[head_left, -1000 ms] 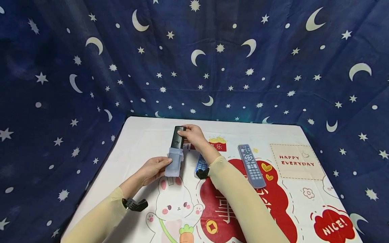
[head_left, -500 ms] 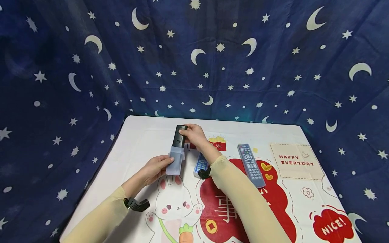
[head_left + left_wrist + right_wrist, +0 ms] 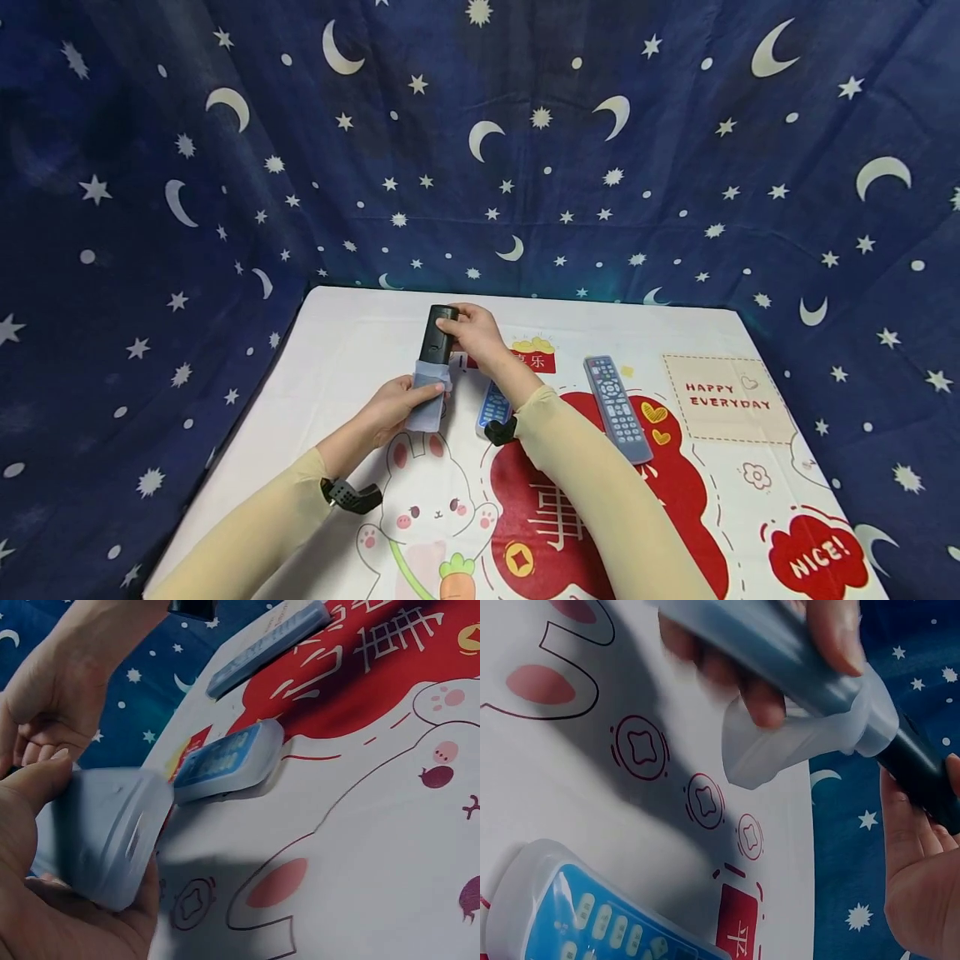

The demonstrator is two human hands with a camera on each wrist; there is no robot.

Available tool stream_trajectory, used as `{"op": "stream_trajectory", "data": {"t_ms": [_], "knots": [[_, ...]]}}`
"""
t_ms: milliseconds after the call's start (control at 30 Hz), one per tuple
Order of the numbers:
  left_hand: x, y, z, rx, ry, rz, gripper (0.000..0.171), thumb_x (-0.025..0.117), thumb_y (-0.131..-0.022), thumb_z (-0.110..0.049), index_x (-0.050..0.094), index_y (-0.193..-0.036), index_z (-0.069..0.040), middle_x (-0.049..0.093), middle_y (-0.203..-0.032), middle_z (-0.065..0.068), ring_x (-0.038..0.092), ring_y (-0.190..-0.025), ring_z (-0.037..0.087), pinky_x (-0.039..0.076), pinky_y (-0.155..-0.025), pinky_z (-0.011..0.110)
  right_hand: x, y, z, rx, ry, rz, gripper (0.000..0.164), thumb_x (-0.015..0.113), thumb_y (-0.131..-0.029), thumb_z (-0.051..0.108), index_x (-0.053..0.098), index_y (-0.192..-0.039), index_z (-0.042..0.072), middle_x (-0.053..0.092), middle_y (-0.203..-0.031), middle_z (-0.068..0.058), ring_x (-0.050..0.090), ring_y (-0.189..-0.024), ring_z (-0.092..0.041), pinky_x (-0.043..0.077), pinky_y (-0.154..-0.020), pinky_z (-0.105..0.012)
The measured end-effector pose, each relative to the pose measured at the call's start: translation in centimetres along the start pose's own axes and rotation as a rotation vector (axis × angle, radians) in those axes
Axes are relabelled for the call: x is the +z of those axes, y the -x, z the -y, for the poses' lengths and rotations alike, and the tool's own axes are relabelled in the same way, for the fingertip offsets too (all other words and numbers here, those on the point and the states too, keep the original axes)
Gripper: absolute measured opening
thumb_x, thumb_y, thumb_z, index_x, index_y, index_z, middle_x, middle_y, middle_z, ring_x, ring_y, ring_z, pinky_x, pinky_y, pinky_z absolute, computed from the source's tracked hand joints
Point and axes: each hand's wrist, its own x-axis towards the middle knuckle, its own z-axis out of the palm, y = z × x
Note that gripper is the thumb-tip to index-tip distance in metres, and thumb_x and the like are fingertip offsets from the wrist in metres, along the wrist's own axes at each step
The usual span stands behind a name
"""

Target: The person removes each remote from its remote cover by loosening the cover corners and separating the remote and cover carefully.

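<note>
Above the table a black remote control point(image 3: 437, 340) sits partly inside a translucent silicone cover point(image 3: 427, 417). Its far half sticks out of the cover's mouth. My left hand point(image 3: 392, 408) grips the cover near its lower end, thumb on top and fingers underneath. The remote's bare far end is pinched by my right hand point(image 3: 478, 335), thumb on the upper face. In the right wrist view, a loose flap of the cover point(image 3: 757, 750) hangs below the remote point(image 3: 919, 772). The left wrist view shows the cover's closed end point(image 3: 112, 832) in my left palm.
A blue-faced remote point(image 3: 493, 408) in a pale cover lies under my right wrist, partly hidden by it. Farther right lies a grey covered remote point(image 3: 618, 408). A printed white tablecloth point(image 3: 360, 333) covers the table; a starry dark-blue curtain point(image 3: 480, 167) stands behind.
My left hand has shifted slightly right and its thumb has slid farther across the cover. The left forearm has moved right too. My right hand keeps its hold, almost still.
</note>
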Motion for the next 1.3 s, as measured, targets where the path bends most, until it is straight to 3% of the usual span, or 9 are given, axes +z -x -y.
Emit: {"op": "stream_trajectory", "data": {"t_ms": [167, 533, 833, 1067, 1300], "knots": [[-0.1, -0.2, 0.2, 0.0, 0.037, -0.014, 0.055, 0.074, -0.096, -0.023, 0.048, -0.136, 0.006, 0.07, -0.11, 0.014, 0.068, -0.094, 0.023, 0.057, -0.075, 0.033, 0.0, 0.0, 0.0, 0.008, -0.006, -0.001, 0.045, 0.071, -0.098, 0.013, 0.058, -0.139, 0.003, 0.069, -0.12, -0.016, 0.073, -0.095, -0.026, 0.062, -0.079, -0.037], [0.0, 0.4, 0.6, 0.023, 0.013, 0.092, 0.053, 0.071, -0.099, -0.021, 0.047, -0.137, 0.008, 0.072, -0.116, 0.018, 0.068, -0.107, 0.029, 0.057, -0.083, 0.031, -0.5, -0.5, 0.1, 0.026, 0.045, 0.034, 0.044, 0.071, -0.097, 0.012, 0.06, -0.138, 0.001, 0.07, -0.119, -0.016, 0.072, -0.093, -0.025, 0.062, -0.078, -0.037], [0.0, 0.8, 1.2, 0.033, 0.001, 0.085, 0.054, 0.07, -0.1, -0.023, 0.047, -0.138, 0.007, 0.072, -0.117, 0.018, 0.069, -0.1, 0.021, 0.057, -0.081, 0.03, -0.6, -0.8, -0.2, 0.025, 0.053, 0.042, 0.041, 0.071, -0.097, 0.012, 0.062, -0.135, 0.001, 0.07, -0.116, -0.016, 0.072, -0.09, -0.023, 0.062, -0.076, -0.037], [0.1, 1.1, 1.3, 0.031, 0.012, 0.082, 0.054, 0.071, -0.099, -0.024, 0.048, -0.137, 0.007, 0.073, -0.115, 0.017, 0.069, -0.107, 0.029, 0.058, -0.082, 0.031, -0.6, -0.8, -0.1, 0.035, 0.065, 0.041, 0.041, 0.071, -0.097, 0.011, 0.062, -0.135, 0.001, 0.07, -0.115, -0.015, 0.071, -0.088, -0.023, 0.062, -0.075, -0.037], [0.1, 1.3, 1.5, 0.025, 0.032, 0.091, 0.054, 0.07, -0.1, -0.022, 0.047, -0.138, 0.008, 0.073, -0.116, 0.018, 0.069, -0.107, 0.029, 0.059, -0.082, 0.031, -0.7, -0.9, -0.2, 0.038, 0.06, 0.045, 0.042, 0.071, -0.097, 0.011, 0.061, -0.136, 0.002, 0.069, -0.117, -0.015, 0.071, -0.089, -0.023, 0.062, -0.077, -0.037]]}}
